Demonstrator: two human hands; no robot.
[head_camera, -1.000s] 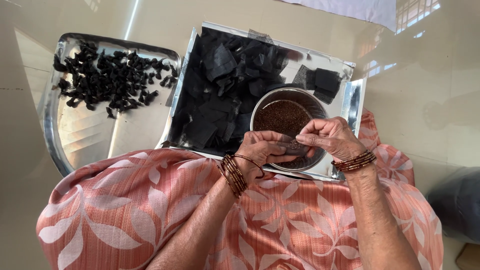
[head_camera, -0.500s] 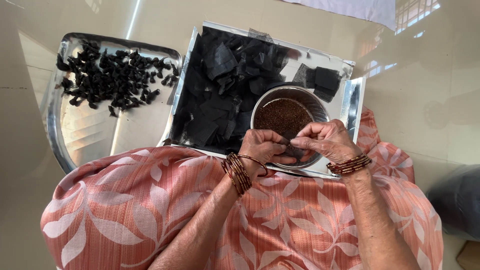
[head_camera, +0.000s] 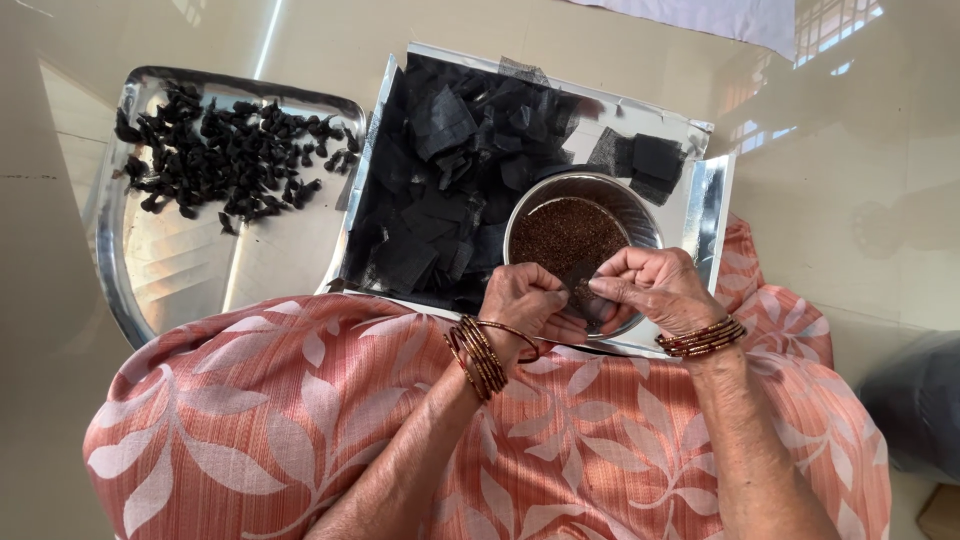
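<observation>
My left hand (head_camera: 535, 305) and my right hand (head_camera: 655, 288) meet over the near rim of a round steel bowl (head_camera: 640, 205) filled with fine reddish-brown grains (head_camera: 565, 235). Both pinch a small dark piece of cloth (head_camera: 583, 300) between their fingertips. Bangles ring both wrists. The bowl stands on a shiny tray (head_camera: 705, 200) heaped with black cloth squares (head_camera: 450, 190).
A steel plate (head_camera: 160, 270) at the left carries several small black twisted bundles (head_camera: 225, 160). My lap in orange floral fabric (head_camera: 300, 420) fills the foreground. A glossy tiled floor (head_camera: 850, 200) surrounds everything; a dark object (head_camera: 920, 400) lies at the right edge.
The hands stay over the bowl, fingers shifting slightly on the small dark piece. The view has shifted a little.
</observation>
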